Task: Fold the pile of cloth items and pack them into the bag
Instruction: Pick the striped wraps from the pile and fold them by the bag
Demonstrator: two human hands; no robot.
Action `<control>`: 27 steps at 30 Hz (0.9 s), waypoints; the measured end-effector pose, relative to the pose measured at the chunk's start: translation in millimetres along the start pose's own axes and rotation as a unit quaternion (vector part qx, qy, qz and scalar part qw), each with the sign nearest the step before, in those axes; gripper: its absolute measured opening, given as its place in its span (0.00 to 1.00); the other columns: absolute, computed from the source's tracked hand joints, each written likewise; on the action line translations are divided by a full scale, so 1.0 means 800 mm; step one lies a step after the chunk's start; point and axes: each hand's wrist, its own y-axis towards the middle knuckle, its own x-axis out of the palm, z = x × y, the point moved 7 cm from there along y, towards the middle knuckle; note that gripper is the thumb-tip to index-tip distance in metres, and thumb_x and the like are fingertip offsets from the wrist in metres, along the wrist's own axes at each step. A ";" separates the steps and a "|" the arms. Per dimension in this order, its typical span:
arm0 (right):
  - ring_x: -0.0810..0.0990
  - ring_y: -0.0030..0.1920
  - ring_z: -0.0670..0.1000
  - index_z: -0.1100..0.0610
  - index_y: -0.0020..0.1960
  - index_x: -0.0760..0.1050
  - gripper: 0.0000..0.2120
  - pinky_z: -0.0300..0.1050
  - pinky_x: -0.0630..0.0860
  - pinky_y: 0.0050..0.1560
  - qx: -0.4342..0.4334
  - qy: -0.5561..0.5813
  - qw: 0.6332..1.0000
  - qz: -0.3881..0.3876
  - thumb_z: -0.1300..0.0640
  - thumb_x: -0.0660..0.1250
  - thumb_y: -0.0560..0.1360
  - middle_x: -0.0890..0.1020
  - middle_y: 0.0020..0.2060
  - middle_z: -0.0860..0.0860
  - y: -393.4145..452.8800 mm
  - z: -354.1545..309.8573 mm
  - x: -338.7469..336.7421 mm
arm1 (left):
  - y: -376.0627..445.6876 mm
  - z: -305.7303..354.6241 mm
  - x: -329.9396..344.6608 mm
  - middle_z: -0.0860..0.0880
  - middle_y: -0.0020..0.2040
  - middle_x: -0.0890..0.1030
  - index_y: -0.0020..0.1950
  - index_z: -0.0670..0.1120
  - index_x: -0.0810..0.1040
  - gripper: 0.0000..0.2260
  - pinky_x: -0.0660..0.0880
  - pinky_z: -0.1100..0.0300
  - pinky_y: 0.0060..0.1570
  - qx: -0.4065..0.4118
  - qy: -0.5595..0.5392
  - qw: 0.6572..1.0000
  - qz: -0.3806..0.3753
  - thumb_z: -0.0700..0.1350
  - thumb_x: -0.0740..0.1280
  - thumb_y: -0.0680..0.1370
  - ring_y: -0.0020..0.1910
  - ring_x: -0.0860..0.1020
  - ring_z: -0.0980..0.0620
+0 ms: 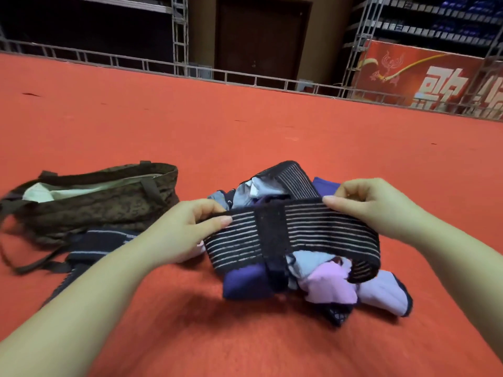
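A black elastic band with thin pale stripes (321, 229) is stretched across the middle, above a pile of cloth items (326, 281) in purple, lilac, pink and pale blue. My left hand (179, 232) pinches the band's left end between thumb and fingers. My right hand (370, 205) pinches its upper right edge. A black strap crosses the band near its middle and hangs down. The brown patterned bag (109, 202) lies open on the left with a pale lining showing. A dark blue striped cloth (95, 246) lies in front of the bag.
Everything lies on a red carpeted floor (245, 126). A low metal truss railing (245, 77) runs along the far edge, with a red banner (424, 77) at the back right. The bag's brown straps (24, 265) trail to the left.
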 end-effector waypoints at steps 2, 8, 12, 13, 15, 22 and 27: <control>0.70 0.27 0.44 0.58 0.35 0.77 0.18 0.39 0.67 0.31 0.025 0.014 0.996 -0.079 0.41 0.68 0.66 0.76 0.26 0.48 -0.026 0.012 0.035 | -0.030 -0.014 0.011 0.57 0.37 0.80 0.42 0.48 0.80 0.05 0.70 0.69 0.37 -0.004 0.040 0.998 -0.040 0.46 0.67 0.76 0.34 0.74 0.63; 0.73 0.34 0.40 0.47 0.39 0.75 0.11 0.35 0.67 0.37 0.026 -0.258 0.955 -0.146 0.40 0.68 0.72 0.78 0.33 0.45 -0.089 0.062 0.132 | -0.106 -0.068 0.062 0.58 0.46 0.82 0.49 0.54 0.80 0.09 0.65 0.70 0.46 0.049 0.302 0.948 -0.087 0.56 0.63 0.77 0.46 0.77 0.59; 0.80 0.45 0.50 0.49 0.49 0.78 0.15 0.44 0.74 0.45 -0.069 -0.254 0.965 -0.012 0.39 0.67 0.72 0.82 0.43 0.45 -0.103 0.025 0.165 | -0.127 -0.076 0.074 0.57 0.40 0.82 0.45 0.53 0.80 0.12 0.67 0.64 0.44 0.103 0.336 0.935 -0.052 0.56 0.60 0.74 0.38 0.79 0.56; 0.80 0.46 0.50 0.49 0.51 0.78 0.19 0.46 0.76 0.46 -0.089 -0.210 0.974 -0.009 0.36 0.65 0.71 0.82 0.45 0.45 -0.104 0.011 0.176 | -0.128 -0.078 0.074 0.58 0.39 0.82 0.45 0.53 0.80 0.12 0.67 0.64 0.44 0.105 0.325 0.939 -0.044 0.56 0.60 0.74 0.38 0.78 0.56; 0.79 0.51 0.49 0.47 0.56 0.77 0.27 0.47 0.75 0.52 -0.108 -0.170 0.979 -0.036 0.31 0.56 0.68 0.81 0.50 0.45 -0.105 -0.010 0.207 | -0.130 -0.078 0.072 0.58 0.40 0.81 0.46 0.53 0.80 0.11 0.67 0.64 0.46 0.106 0.301 0.947 -0.034 0.55 0.61 0.75 0.40 0.78 0.56; 0.79 0.40 0.50 0.49 0.49 0.80 0.22 0.46 0.76 0.43 -0.105 -0.203 0.972 0.045 0.36 0.58 0.68 0.81 0.39 0.44 -0.121 -0.019 0.285 | -0.136 -0.096 0.015 0.61 0.47 0.76 0.51 0.51 0.79 0.15 0.67 0.73 0.50 0.018 0.175 0.971 0.165 0.58 0.61 0.72 0.47 0.74 0.64; 0.75 0.35 0.49 0.48 0.41 0.78 0.13 0.42 0.64 0.43 -0.127 -0.154 0.969 0.147 0.40 0.62 0.70 0.76 0.33 0.43 -0.131 -0.019 0.291 | -0.106 -0.115 0.030 0.62 0.56 0.74 0.61 0.53 0.75 0.28 0.64 0.75 0.57 -0.048 0.168 0.983 0.059 0.66 0.63 0.65 0.55 0.72 0.65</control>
